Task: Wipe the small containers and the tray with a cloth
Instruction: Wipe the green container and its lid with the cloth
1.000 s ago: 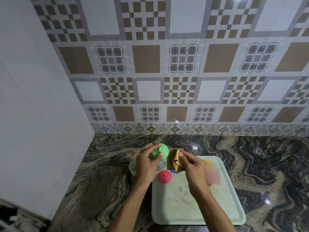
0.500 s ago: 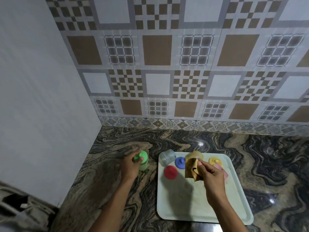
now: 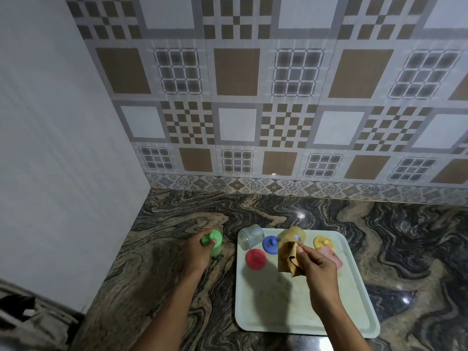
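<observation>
A pale green tray (image 3: pixel 298 315) lies on the marble counter. On its far end are a clear container on its side (image 3: pixel 250 236), a blue lid (image 3: pixel 270 244), a red lid (image 3: pixel 255 259), a yellowish container (image 3: pixel 293 233), a yellow lid (image 3: pixel 322 242) and a pink container (image 3: pixel 333 257). My right hand (image 3: pixel 316 267) pinches a folded tan cloth (image 3: pixel 287 258) above the tray. My left hand (image 3: pixel 196 252) grips the lid of a green container (image 3: pixel 215 243) standing on the counter left of the tray.
The dark swirled marble counter (image 3: pixel 392 236) meets a tiled back wall (image 3: pixel 278 122) and a plain white side wall (image 3: pixel 63 148) at the left. A dark, cluttered edge shows at the bottom left corner (image 3: pixel 27 317).
My left hand carried the green container from over the tray leftward and set it on the counter. My right hand stayed over the tray with the cloth.
</observation>
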